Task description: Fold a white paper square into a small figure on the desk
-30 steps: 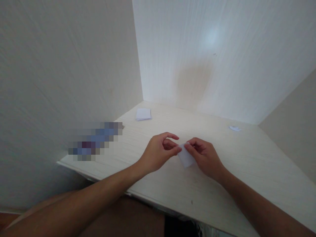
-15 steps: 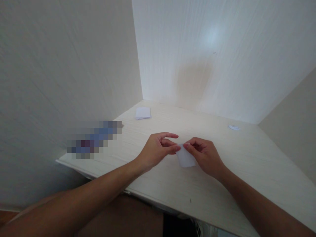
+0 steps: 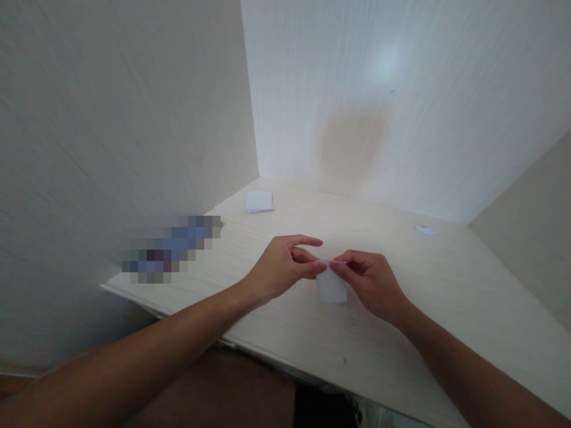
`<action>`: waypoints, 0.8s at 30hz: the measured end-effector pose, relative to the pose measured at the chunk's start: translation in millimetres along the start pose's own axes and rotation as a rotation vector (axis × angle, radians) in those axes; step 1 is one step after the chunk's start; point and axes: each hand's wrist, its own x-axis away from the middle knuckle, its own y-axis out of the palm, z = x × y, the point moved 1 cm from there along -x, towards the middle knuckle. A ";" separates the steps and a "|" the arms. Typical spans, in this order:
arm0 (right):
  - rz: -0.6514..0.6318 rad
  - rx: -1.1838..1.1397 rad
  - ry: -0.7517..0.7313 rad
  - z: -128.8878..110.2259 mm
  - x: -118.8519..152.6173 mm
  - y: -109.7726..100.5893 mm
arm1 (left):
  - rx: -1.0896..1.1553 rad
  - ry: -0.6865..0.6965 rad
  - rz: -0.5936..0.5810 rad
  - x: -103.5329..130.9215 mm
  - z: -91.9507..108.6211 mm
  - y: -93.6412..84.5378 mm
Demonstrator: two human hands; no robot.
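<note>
A small white piece of paper (image 3: pixel 332 288) hangs between my hands, just over the table (image 3: pixel 267 333). My left hand (image 3: pixel 285 267) pinches its upper left corner between thumb and a finger, while the index finger stretches out above. With thumb and fingers, my right hand (image 3: pixel 368 276) grips the top edge close beside the left thumb. The two thumb tips nearly meet at the paper's upper edge. Part of the paper's right side lies behind the right thumb.
A small stack of white paper (image 3: pixel 259 201) lies near the back left corner. Some white paper scraps (image 3: pixel 424 230) sit at the back right. A blurred-out bluish object (image 3: pixel 173 246) lies along the left wall (image 3: pixel 134 119). Walls enclose the table's back and sides.
The paper has swung slightly left and now hangs straighter. My right thumb has shifted a little left along the top edge, closer to my left thumb.
</note>
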 end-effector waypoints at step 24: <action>0.165 -0.001 -0.041 6.0 -0.5 2.3 | -0.070 0.038 0.055 2.7 -15.5 2.7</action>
